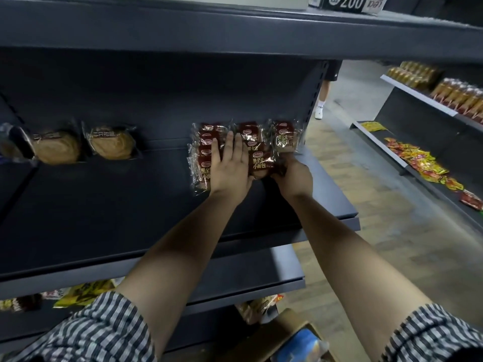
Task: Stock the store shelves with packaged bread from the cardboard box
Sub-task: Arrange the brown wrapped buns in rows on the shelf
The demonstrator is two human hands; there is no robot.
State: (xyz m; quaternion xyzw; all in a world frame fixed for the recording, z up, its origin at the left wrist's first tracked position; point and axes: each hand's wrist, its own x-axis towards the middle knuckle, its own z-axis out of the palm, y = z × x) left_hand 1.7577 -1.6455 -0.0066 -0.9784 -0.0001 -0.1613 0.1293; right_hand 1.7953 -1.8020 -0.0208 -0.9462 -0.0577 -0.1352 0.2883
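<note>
Several dark red bread packs (203,152) stand in rows at the back right of a dark grey shelf (130,205). My left hand (230,165) lies flat with straight fingers on the left rows of packs. My right hand (292,176) curls its fingers round the near end of one red pack (261,160) in the middle row. Another red pack (285,137) leans at the shelf's right end. The cardboard box (287,333) shows at the bottom, by my right arm, with a blue package inside.
Two round breads in clear wrappers (86,145) stand at the back left of the same shelf. Lower shelves hold yellow packets (83,293). Across the aisle, right-hand shelves (407,163) carry snacks. A person's leg (321,100) stands in the aisle behind.
</note>
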